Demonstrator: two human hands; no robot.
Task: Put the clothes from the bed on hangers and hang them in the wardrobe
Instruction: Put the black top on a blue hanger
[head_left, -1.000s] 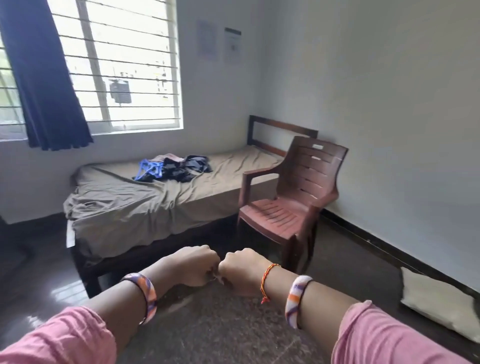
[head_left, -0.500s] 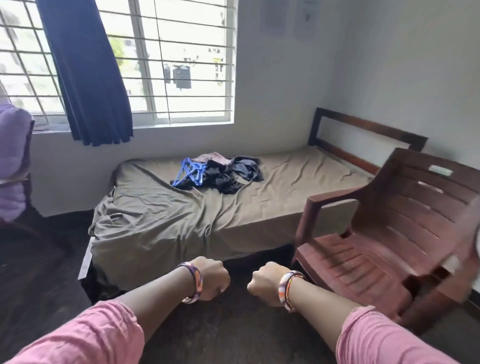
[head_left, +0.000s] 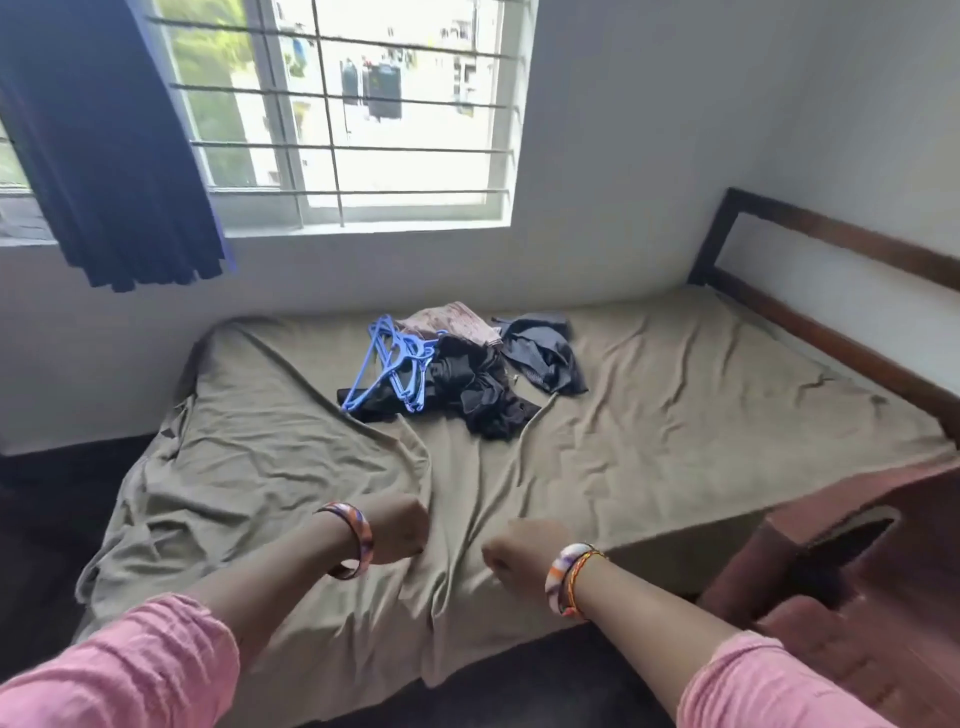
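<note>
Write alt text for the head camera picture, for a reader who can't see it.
A person's left hand and right hand, both fisted and holding nothing, reach over a bed. Farther back on its olive sheet lie blue hangers beside a pile of dark clothes, under a barred window.

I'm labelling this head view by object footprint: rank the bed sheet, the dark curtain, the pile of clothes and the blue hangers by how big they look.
1. bed sheet
2. dark curtain
3. pile of clothes
4. blue hangers
The hangers overlap the pile, so its left edge is unsure.
</note>
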